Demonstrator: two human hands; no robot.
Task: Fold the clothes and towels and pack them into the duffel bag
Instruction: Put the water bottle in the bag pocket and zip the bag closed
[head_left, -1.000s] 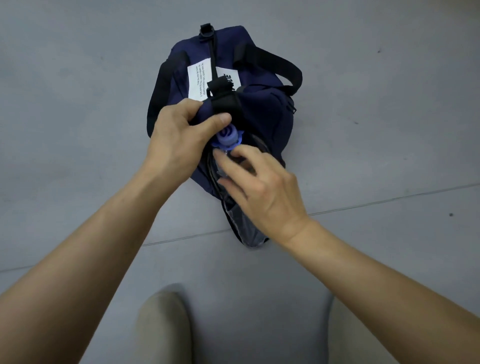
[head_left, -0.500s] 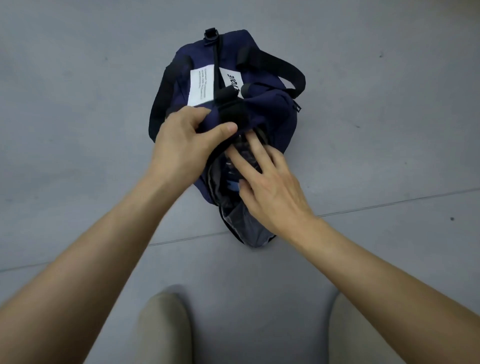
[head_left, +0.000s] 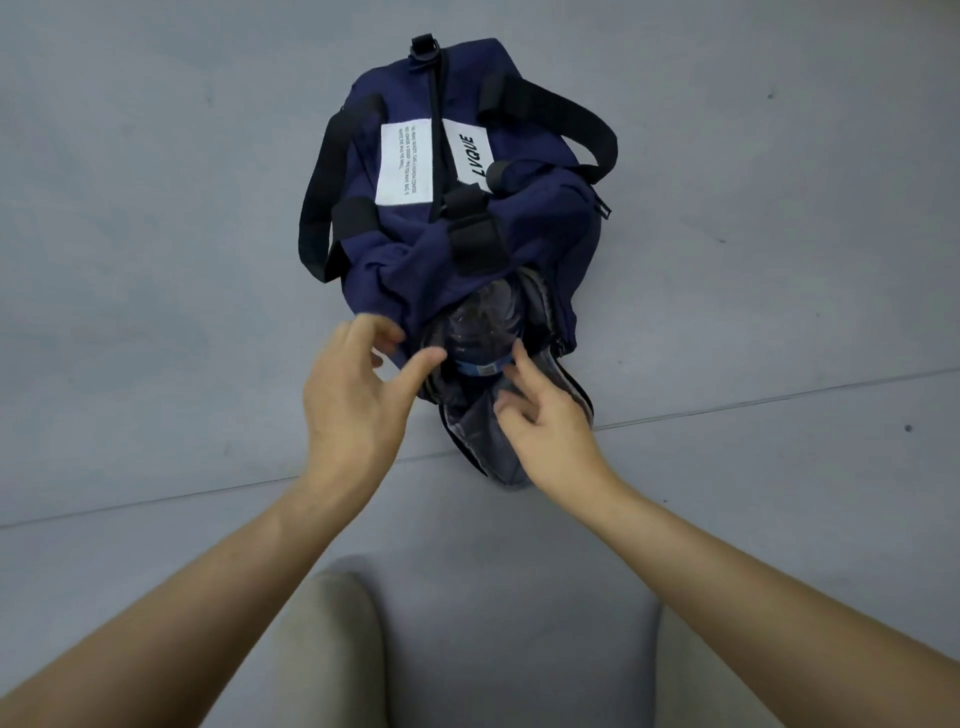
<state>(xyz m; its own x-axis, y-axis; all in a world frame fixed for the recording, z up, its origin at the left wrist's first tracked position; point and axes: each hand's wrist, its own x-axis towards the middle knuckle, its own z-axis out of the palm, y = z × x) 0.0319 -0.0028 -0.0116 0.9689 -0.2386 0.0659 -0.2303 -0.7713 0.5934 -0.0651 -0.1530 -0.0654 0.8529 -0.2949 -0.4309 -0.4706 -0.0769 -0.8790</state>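
A navy duffel bag (head_left: 415, 249) with black straps and white labels lies on the grey floor, its near end pocket unzipped toward me. A clear plastic bottle (head_left: 480, 332) with a blue label band sits inside that pocket, cap end hidden. My left hand (head_left: 358, 400) hovers at the pocket's left edge, fingers loosely spread, holding nothing. Just below the bottle is my right hand (head_left: 540, 410), relaxed, with the index fingertip near the pocket's opened flap (head_left: 478, 441). No clothes or towels are visible.
Grey floor (head_left: 156, 260) with a thin seam line runs across under the bag's near end. My knees in beige trousers (head_left: 332, 649) are at the bottom of the view. A black carry strap (head_left: 582, 124) arches off the bag's right side.
The bottle has gone down into the end pocket. My left hand let go of the bag fabric and drew back; my right hand released the bottle and pulled toward me.
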